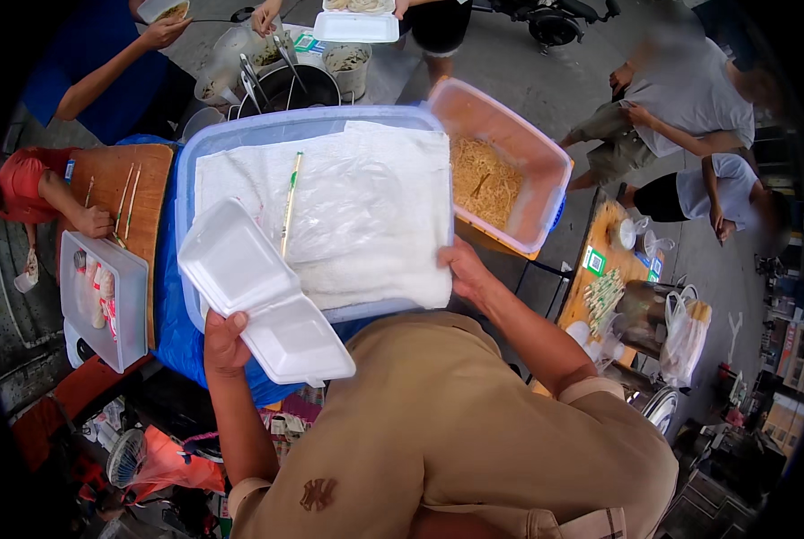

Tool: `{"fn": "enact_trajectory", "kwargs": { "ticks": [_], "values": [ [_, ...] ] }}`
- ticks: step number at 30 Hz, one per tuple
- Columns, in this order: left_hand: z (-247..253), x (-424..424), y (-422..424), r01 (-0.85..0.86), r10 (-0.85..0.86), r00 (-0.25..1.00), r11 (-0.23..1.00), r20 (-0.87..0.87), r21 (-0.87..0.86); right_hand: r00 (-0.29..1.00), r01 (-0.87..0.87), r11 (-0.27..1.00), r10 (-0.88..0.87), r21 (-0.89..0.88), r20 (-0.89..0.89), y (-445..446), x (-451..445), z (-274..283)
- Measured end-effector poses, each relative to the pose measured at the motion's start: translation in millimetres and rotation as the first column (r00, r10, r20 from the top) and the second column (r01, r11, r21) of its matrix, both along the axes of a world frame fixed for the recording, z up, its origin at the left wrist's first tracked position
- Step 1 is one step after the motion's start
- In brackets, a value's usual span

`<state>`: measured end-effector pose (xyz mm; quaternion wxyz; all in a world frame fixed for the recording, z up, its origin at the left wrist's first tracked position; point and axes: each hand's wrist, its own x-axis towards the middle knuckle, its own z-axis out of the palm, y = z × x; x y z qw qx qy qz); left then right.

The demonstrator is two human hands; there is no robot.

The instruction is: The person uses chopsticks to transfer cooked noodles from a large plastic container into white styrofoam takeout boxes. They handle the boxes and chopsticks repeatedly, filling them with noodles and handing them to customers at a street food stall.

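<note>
My left hand [227,342] holds an open, empty white foam clamshell box [267,303] by its near left side, thumb on top. The box overlaps the near left corner of a large bluish plastic tub [193,158]. A white towel [402,276] covers the tub, with clear plastic film or bags [348,209] and a wrapped pair of chopsticks [291,202] lying on it. My right hand [466,271] is at the tub's right edge, its fingertips touching the towel's edge; whether they grip it I cannot tell.
A pink tub [503,121] of noodles stands right of the towel. Beyond are a dark pot [308,87] with utensils and several sauce containers. A wooden table [570,296] holds wrapped chopsticks at right; a lidded plastic box [105,310] is at left. Several people stand around.
</note>
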<state>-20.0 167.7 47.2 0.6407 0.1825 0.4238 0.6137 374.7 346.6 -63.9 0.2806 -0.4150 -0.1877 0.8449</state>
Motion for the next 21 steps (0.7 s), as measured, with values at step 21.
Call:
{"fn": "enact_trajectory", "kwargs": {
  "ticks": [21],
  "values": [
    [-53, -25, 14, -0.355, 0.297, 0.929, 0.885, -0.221, -0.302, 0.075, -0.252, 0.879, -0.4, 0.405, 0.913, 174, 110, -207]
  ]
}}
